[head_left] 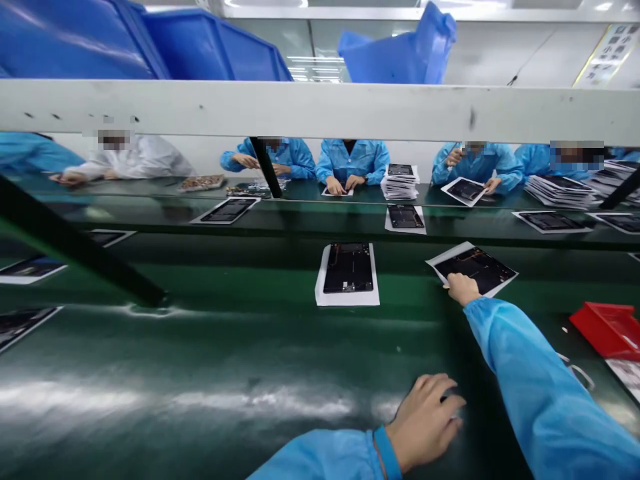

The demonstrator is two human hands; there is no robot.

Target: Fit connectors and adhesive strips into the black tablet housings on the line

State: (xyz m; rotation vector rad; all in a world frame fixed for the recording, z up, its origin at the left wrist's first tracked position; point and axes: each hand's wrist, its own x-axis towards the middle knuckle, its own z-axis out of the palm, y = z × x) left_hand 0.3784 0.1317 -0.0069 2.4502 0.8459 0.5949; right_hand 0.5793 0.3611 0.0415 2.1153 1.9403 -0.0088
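My right hand reaches forward, its fingers closed on the near left edge of a white sheet. On this sheet lies a dark tablet housing with exposed parts inside, turned at an angle. My left hand, with a blue band at the wrist, hovers low over the green work surface or rests on it; I cannot tell which. Its fingers are loosely bent and apart, and nothing shows in them. To the left of my right hand, another tablet housing lies on its own white sheet.
A red bin stands at the right. A dark slanted post crosses the left side. Overhead runs a white beam below blue bins. Across the line, several co-workers in blue or white coats sit beside stacked sheets.
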